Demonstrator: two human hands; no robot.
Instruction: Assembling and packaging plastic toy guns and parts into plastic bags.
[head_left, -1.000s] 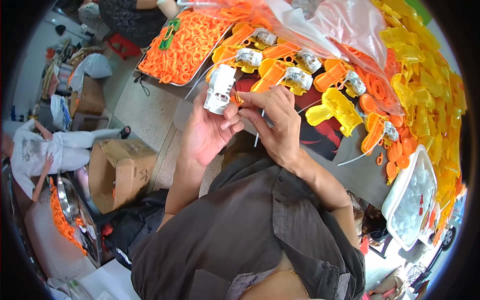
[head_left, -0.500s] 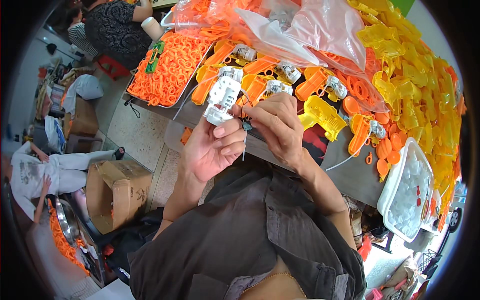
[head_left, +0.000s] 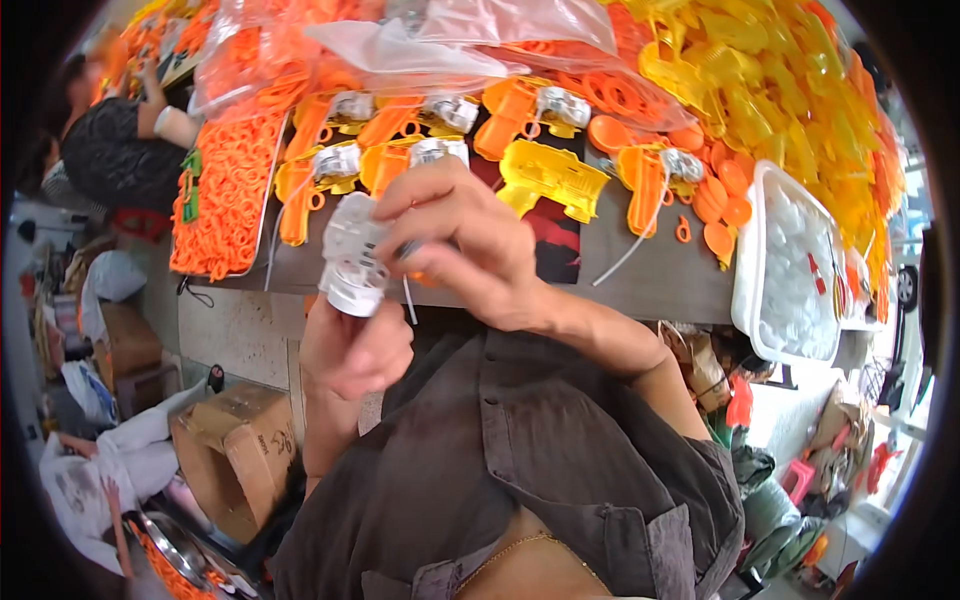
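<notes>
My left hand (head_left: 355, 345) grips the bottom of a small white plastic motor unit (head_left: 350, 255), held up near my chest. Above and to its right, my right hand (head_left: 465, 240) pinches the unit's side, with a thin white wire hanging from between the fingers. Just beyond the hands, on the grey table (head_left: 640, 285), lie orange toy gun halves (head_left: 300, 185) with white motor units fitted in them and one bare yellow gun half (head_left: 550, 178).
A white tray (head_left: 795, 270) of small white parts sits at the right. Heaps of yellow parts (head_left: 770, 80) and orange parts in clear bags (head_left: 330, 55) fill the back. Another person (head_left: 125, 150) sits far left. A cardboard box (head_left: 240, 450) stands on the floor.
Both hands have lifted the white motor unit closer to me, and the view has shifted toward the table. My right hand has moved over the unit's upper side.
</notes>
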